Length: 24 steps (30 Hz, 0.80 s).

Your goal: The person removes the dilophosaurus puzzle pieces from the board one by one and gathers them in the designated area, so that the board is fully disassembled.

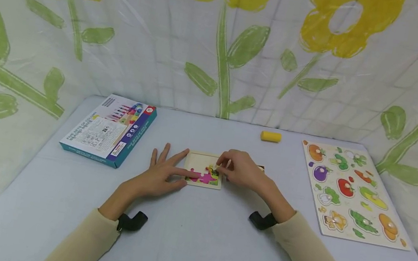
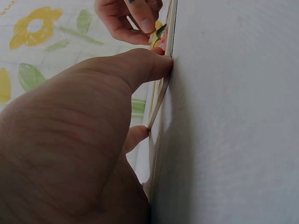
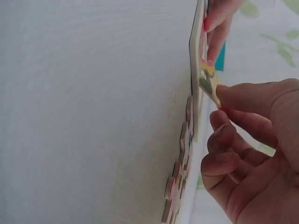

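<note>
A small wooden jigsaw tray (image 1: 198, 158) lies flat on the table with several pink and green pieces (image 1: 207, 178) in its lower part. My left hand (image 1: 158, 178) is spread at the tray's left side, its index finger straight across the pink pieces and its thumb by the lower edge. Over the tray's right side, my right hand (image 1: 243, 169) pinches a yellow and green puzzle piece (image 3: 209, 84) between thumb and index finger, tilted against the tray in the right wrist view. Several loose puzzle pieces (image 3: 183, 142) lie beside the tray, mostly hidden under the right hand in the head view.
At the left lies a blue and white box (image 1: 101, 134). A yellow cylinder (image 1: 271, 136) rests near the table's back edge. A board with vegetable-shaped pieces (image 1: 370, 211) lies at the right. Behind the table hangs a flower-printed cloth (image 1: 136, 46).
</note>
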{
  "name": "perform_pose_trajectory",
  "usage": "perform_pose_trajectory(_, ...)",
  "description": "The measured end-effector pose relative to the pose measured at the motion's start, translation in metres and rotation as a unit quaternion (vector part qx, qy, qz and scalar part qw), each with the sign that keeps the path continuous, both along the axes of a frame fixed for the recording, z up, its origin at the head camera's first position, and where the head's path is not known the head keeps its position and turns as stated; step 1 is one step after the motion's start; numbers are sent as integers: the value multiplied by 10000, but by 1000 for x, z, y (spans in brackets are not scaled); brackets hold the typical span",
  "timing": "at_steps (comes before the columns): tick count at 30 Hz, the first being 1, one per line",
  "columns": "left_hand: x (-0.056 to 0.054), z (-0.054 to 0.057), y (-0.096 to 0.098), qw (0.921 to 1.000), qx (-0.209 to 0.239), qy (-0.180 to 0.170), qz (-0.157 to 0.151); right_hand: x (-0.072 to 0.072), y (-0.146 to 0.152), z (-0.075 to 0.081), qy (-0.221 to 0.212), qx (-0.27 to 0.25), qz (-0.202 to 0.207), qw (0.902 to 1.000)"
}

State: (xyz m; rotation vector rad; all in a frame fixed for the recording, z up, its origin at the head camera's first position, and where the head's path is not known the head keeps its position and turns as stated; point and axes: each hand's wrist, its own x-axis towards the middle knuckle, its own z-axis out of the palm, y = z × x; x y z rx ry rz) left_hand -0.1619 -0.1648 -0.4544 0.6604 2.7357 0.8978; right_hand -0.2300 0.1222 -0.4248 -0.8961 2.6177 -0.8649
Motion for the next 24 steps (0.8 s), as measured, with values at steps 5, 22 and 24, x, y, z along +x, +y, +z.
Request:
perform_pose_trajectory(5,0,0,0,10000,24,-44,-1,0,-2,-2,-153,-137,-61,9998)
perform_pose_trajectory(22,-2,-2,-2,10000,-38,-50,6,-2,3,0,-442,-222,-262,9984)
perform_pose_trajectory(24,-2,-2,-2,10000,-27,-45,-3,-2,5,1,-424,-250,-249,9985)
